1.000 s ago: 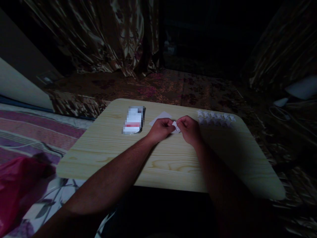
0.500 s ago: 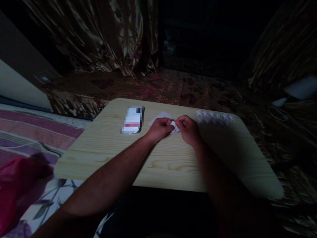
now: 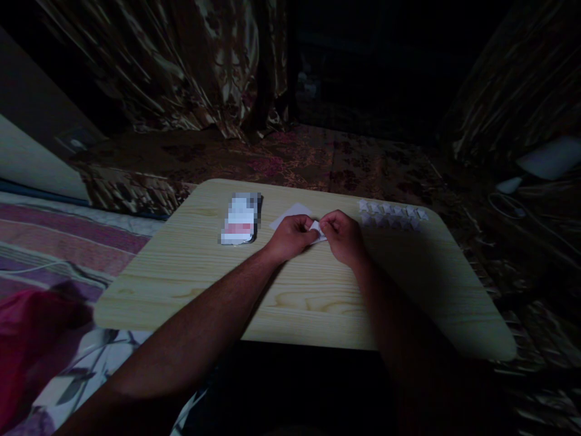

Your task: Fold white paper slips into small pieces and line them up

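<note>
A small folded piece of white paper (image 3: 317, 231) is pinched between my two hands above the middle of the table. My left hand (image 3: 293, 236) grips its left side with thumb and fingers. On its right side, the fingers of my right hand (image 3: 341, 235) are closed on the paper, hiding part of it. Just behind my left hand lies a flat sheet of white paper (image 3: 293, 213). To the right of my right hand, several small folded white paper pieces (image 3: 396, 211) sit in two rows.
The light wooden table (image 3: 181, 260) has rounded corners. A blurred-out, phone-like object (image 3: 240, 219) lies on its left part. Patterned curtains (image 3: 236, 66) hang behind. A striped bed cover (image 3: 49, 236) and a red cloth or bag (image 3: 36, 345) are at left; a white lamp (image 3: 551, 158) stands at right.
Both hands stay on the folded paper with slight finger movement, and less of the paper shows between them. The whole view has shifted a little.
</note>
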{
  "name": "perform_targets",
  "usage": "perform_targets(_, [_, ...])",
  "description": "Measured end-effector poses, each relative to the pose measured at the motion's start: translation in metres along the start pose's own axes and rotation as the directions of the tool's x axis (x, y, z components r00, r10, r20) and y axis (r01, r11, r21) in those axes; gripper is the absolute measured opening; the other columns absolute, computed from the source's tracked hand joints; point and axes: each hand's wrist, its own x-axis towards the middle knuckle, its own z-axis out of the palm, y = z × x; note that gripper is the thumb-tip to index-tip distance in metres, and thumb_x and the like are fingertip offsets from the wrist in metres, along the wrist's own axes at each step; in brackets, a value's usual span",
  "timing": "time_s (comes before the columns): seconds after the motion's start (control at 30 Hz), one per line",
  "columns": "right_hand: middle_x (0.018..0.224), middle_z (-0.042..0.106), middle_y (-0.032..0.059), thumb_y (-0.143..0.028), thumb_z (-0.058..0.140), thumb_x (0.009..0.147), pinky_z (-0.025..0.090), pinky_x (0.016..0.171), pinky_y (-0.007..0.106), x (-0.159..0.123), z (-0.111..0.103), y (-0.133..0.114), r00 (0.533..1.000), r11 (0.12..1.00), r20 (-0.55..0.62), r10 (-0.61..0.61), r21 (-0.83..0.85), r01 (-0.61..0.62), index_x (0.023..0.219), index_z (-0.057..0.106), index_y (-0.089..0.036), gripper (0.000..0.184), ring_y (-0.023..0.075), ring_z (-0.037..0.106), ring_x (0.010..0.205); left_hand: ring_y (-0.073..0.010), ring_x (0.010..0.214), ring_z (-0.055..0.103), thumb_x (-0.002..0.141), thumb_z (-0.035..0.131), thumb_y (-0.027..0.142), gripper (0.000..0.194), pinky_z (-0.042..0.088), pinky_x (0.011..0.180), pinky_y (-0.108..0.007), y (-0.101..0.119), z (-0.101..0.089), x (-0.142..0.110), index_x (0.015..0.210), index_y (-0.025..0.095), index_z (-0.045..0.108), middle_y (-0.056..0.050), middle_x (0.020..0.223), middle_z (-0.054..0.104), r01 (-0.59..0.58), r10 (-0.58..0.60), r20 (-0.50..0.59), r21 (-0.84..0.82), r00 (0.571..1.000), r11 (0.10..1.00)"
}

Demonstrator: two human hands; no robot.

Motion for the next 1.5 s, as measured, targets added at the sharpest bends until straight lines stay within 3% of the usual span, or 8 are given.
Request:
perform_targets(0.47, [0.072, 0.065, -0.0007, -0.032, 0.055, 0.084, 0.045, 0.060, 0.025, -0.0026, 0.0013, -0.0056, 0.999, 0.993, -0.047, -0.007, -0.119, 0.001, 0.080, 0.061, -0.021, 0.014, 0.0144, 0.061, 0.066, -0.0073, 0.051, 0.041, 0.070, 0.063, 0.029, 0.015, 0.031, 0.047, -0.020, -0.0016, -0.0001, -0.0009, 0.070, 0.014, 0.059, 0.003, 0.058, 0.052, -0.084, 0.085, 0.003, 0.139, 0.996, 0.987])
perform_targets(1.5, [0.074, 0.071, 0.0007, -0.033, 0.060, 0.079, 0.049, 0.061, 0.026, 0.0000, -0.0024, -0.0102, 0.996, 0.996, -0.059, 0.062, -0.061, -0.065, 0.080, 0.070, -0.021, 0.015, 0.0170, 0.065, 0.068, -0.0079, 0.053, 0.043, 0.070, 0.064, 0.027, 0.014, 0.029, 0.049, -0.020, -0.0026, 0.0024, -0.0018, 0.073, 0.013, 0.061, 0.002, 0.061, 0.054, -0.113, 0.113, 0.006, 0.073, 0.994, 0.991])
